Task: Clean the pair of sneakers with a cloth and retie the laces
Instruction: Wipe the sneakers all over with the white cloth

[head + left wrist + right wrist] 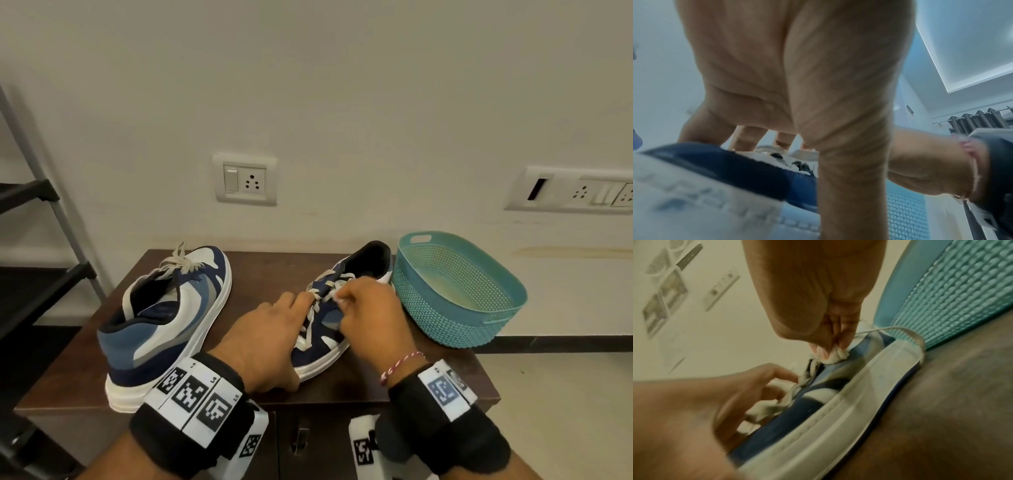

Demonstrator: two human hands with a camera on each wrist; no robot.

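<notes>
White cloth wad (835,356) pinched in right hand (371,313) grip (plain only at wrist), left hand (263,337) flat on sneaker (329,325).

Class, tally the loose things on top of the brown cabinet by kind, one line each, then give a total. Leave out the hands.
Sneakers: 2, the left sneaker and the right sneaker
Baskets: 1, the teal basket
Cloths: 1, a small white cloth pinched in the right hand
Total: 4
</notes>
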